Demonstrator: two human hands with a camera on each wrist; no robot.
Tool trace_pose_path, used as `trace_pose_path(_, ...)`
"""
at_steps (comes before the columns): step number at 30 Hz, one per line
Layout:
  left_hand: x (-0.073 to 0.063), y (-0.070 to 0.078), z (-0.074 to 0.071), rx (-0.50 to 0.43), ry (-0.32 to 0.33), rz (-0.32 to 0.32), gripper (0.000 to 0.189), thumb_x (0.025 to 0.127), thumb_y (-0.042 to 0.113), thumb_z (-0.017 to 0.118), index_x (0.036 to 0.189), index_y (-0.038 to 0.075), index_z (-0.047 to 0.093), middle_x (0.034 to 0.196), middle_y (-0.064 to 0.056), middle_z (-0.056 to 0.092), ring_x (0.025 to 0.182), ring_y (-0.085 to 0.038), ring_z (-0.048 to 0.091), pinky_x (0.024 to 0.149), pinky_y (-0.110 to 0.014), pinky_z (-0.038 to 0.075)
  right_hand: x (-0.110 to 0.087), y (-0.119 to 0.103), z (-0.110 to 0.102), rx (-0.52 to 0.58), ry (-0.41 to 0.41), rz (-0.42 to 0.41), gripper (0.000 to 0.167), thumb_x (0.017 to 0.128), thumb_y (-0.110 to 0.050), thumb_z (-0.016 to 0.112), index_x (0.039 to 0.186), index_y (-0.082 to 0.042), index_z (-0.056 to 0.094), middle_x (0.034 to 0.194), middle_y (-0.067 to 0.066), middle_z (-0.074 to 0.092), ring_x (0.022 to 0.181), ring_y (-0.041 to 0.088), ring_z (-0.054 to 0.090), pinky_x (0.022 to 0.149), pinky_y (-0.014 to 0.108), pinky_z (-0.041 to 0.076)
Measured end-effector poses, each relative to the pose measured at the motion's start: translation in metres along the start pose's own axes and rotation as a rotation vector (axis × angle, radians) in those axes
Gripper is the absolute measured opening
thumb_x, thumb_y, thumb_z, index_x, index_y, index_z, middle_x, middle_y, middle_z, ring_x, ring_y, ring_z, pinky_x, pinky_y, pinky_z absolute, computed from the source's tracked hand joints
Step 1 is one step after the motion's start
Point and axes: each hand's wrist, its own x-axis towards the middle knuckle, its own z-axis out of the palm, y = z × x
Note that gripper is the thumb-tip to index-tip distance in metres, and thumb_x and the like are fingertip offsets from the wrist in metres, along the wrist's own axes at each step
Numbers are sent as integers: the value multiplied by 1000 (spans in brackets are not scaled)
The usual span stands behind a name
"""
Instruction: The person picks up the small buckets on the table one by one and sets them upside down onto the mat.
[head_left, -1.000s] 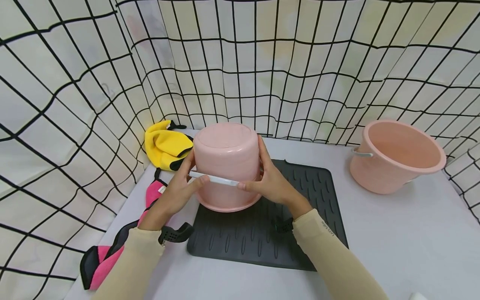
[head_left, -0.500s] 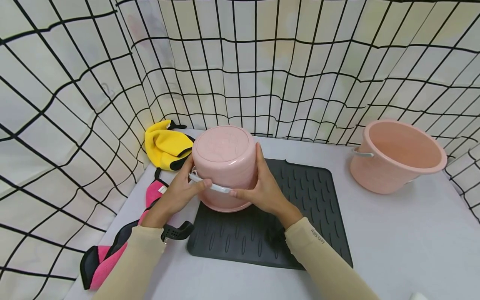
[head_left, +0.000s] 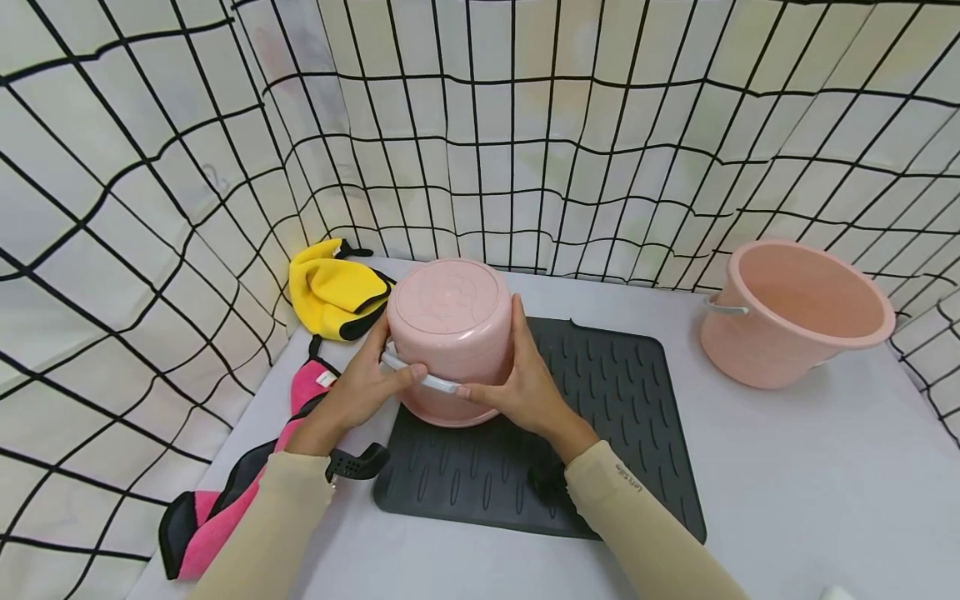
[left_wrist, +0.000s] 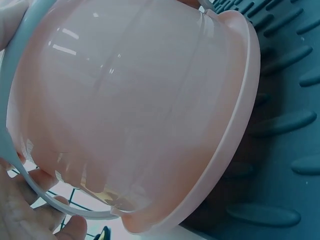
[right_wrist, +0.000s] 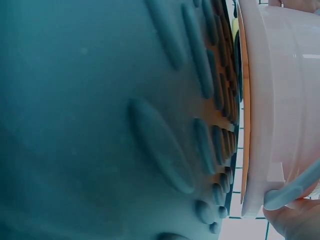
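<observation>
A pink bucket (head_left: 450, 308) is upside down over the dark ribbed mat (head_left: 615, 425), its round base facing up and leaning slightly toward me. My left hand (head_left: 366, 385) grips its left side, and my right hand (head_left: 531, 393) grips the right. Both thumbs press on the white handle (head_left: 441, 384), which lies across the near side of the bucket wall. In the left wrist view the bucket's rim (left_wrist: 235, 125) stands close over the mat's ridges. A gap shows between rim and ridges in the right wrist view. Most fingertips are hidden behind the bucket.
Another pink bucket (head_left: 772, 333) stands upright at the back right, opening up. A yellow fabric piece (head_left: 330, 287) with black trim lies at the back left, a pink and black one (head_left: 225, 517) along the left edge. Black wire grid (head_left: 555, 137) encloses the back and sides.
The bucket has tipped toward me, so more of its base shows. My right hand has shifted left and down with it, and the handle has slid slightly lower.
</observation>
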Motion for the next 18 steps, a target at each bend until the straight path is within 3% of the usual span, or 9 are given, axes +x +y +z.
trace_pose_path(18, -3, -7, 2, 66, -30, -77, 104, 92, 40, 77, 166, 43, 4, 173, 2, 14, 156, -32, 16, 119, -76, 11, -2, 9, 4, 10, -12, 14, 147, 74, -27, 97, 163, -36, -20, 174, -7, 3, 154, 20, 24, 122, 57, 28)
